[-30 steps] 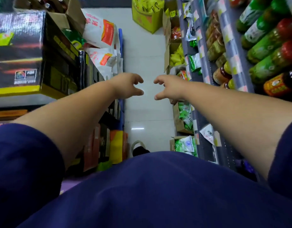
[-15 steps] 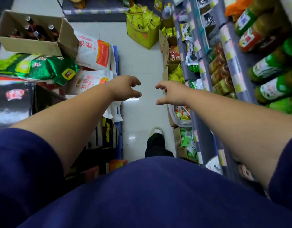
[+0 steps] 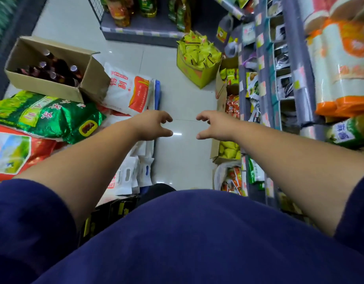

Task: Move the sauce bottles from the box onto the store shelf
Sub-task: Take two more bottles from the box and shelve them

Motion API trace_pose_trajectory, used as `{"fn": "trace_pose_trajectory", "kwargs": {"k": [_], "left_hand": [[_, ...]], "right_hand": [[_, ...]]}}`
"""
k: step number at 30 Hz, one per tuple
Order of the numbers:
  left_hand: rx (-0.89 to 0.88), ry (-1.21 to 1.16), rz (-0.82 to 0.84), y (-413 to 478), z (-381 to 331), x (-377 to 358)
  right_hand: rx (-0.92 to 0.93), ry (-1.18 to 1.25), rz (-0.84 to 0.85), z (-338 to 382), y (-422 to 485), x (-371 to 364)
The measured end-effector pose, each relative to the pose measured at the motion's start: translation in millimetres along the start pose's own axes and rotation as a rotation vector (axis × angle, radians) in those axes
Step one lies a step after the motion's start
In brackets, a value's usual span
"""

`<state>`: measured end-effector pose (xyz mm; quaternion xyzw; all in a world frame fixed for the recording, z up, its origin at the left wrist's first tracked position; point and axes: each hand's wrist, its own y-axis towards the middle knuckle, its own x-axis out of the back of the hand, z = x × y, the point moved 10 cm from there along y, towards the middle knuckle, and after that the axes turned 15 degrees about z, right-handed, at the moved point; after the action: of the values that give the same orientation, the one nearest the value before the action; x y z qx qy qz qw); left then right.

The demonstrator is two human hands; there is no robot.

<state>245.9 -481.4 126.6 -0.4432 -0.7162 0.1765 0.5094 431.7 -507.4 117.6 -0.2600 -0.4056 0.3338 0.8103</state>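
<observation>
Open brown cardboard box [image 3: 52, 72] of dark glass sauce bottles [image 3: 54, 71], atop stacked rice sacks for easy reach; left hand [image 3: 151, 126] and right hand [image 3: 216, 127], right of box, grip wide, holding nothing.

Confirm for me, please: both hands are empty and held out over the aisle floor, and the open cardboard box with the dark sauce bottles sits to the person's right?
Not quite: the head view shows the cardboard box of sauce bottles on the person's left. The rest holds: the left hand and right hand are empty, held out over the aisle floor.
</observation>
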Motion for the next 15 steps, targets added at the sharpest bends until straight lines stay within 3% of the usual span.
{"fn": "trace_pose_trajectory", "kwargs": {"k": [15], "left_hand": [[-0.07, 0.031, 0.02, 175, 34, 232]], "right_hand": [[-0.083, 0.052, -0.097, 12, 165, 230]]}}
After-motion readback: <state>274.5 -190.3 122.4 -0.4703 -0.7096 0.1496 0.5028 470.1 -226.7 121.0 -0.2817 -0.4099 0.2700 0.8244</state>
